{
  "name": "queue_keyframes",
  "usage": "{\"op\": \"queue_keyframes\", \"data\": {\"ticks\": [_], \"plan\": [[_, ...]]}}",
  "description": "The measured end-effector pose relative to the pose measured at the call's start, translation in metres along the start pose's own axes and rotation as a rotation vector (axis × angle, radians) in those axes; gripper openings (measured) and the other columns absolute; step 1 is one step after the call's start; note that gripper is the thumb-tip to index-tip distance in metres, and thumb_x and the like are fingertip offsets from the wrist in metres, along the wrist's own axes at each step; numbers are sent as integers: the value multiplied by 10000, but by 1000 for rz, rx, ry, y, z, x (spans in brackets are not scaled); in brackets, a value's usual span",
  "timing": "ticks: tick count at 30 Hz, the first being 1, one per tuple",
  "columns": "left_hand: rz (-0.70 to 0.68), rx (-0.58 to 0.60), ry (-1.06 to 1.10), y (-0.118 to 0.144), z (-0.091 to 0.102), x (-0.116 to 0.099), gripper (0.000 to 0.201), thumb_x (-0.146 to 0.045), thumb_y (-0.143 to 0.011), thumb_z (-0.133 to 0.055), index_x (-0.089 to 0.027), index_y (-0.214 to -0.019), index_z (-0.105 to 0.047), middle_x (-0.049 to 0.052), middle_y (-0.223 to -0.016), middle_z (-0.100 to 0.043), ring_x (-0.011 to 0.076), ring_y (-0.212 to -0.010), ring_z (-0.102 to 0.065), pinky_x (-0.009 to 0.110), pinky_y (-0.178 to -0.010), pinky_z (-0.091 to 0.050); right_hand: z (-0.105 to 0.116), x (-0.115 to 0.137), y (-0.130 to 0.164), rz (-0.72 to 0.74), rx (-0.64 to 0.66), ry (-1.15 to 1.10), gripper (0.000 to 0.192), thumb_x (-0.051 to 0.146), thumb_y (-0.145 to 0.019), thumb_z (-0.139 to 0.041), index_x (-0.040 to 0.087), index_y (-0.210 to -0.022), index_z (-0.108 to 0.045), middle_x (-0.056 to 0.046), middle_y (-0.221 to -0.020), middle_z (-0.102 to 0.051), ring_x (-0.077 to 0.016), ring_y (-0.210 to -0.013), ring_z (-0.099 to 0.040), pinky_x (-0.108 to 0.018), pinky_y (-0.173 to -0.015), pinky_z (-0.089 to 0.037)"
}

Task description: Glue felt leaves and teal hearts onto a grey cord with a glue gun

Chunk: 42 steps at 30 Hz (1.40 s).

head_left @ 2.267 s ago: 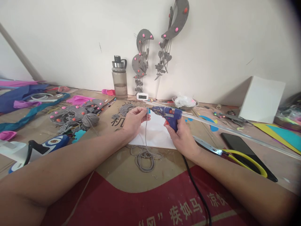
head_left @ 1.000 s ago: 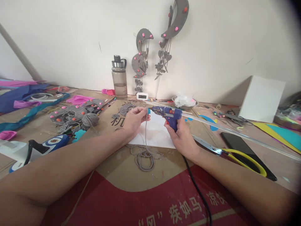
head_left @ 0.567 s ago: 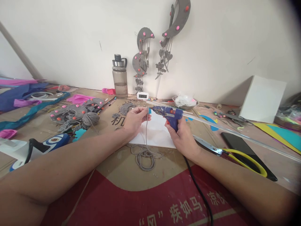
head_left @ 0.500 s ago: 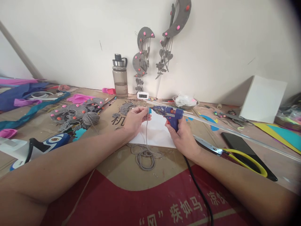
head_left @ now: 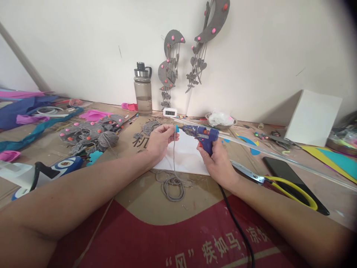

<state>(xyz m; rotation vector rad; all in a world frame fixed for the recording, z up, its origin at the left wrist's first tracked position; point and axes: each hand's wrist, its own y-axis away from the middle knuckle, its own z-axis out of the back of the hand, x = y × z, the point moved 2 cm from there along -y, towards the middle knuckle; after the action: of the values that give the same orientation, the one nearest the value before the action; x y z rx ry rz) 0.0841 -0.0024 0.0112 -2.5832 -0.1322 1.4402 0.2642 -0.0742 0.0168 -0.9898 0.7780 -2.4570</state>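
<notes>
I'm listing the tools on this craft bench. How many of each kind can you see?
Glue gun: 1, held in the right hand
Scissors: 1
Phone: 1
Water bottle: 1
Small clock: 1
Total: 5

Both forearms ran out of the frame at its lower corners, elbows unseen. The right hand (head_left: 216, 160) covered the grip and trigger of the blue glue gun (head_left: 201, 134), whose black cord (head_left: 237, 227) left by the bottom edge. The small teal piece (head_left: 176, 128) pinched in the left hand (head_left: 158, 140) was too small to identify. Digits on the little clock (head_left: 170, 112) at centre were unreadable. The top hanging moon ornament (head_left: 214, 22) was cropped by the upper edge, and the far right of the frame sat dark and blurred.
</notes>
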Motion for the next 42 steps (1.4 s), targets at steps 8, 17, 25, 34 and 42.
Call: {"op": "queue_keyframes", "data": {"ticks": [8,17,25,34,42], "plan": [[18,-1,-29,1,-1,1,176,-214,-639,-744,-128,-690,-598,-11,-647,-573,93,-582,-580,252,-583,-482,0,1,0,-8,2,4,402,371,-899,-466,206,-1263,-419,-148,-1166,-596,-286,-1053,-566,-487,-927,-432],[36,3,-80,2,-2,1,136,-198,-651,-721,-120,-675,-611,-13,-635,-556,88,-556,-573,241,-552,-480,-1,4,0,-8,18,-1,416,347,-906,-468,172,-1277,-401,-163,-1178,-600,-287,-1077,-568,-454,-923,-440],[21,-1,-86,2,-2,0,157,-219,-655,-726,-124,-676,-603,-13,-633,-558,86,-559,-568,239,-549,-476,-1,1,1,-14,3,3,433,339,-900,-470,180,-1294,-384,-169,-1217,-576,-293,-1113,-550,-468,-928,-437],[0,-6,-79,2,-1,0,151,-205,-648,-725,-127,-673,-598,-10,-652,-569,85,-563,-568,237,-546,-471,-1,1,1,-49,13,-16,457,351,-896,-468,191,-1315,-377,-171,-1224,-571,-302,-1110,-553,-476,-900,-453],[-1,-14,-58,1,0,0,162,-211,-647,-728,-130,-689,-594,-9,-646,-573,94,-566,-578,245,-555,-472,-1,0,1,-56,21,-16,463,365,-895,-465,196,-1314,-367,-170,-1232,-569,-302,-1106,-554,-481,-902,-451]]}}
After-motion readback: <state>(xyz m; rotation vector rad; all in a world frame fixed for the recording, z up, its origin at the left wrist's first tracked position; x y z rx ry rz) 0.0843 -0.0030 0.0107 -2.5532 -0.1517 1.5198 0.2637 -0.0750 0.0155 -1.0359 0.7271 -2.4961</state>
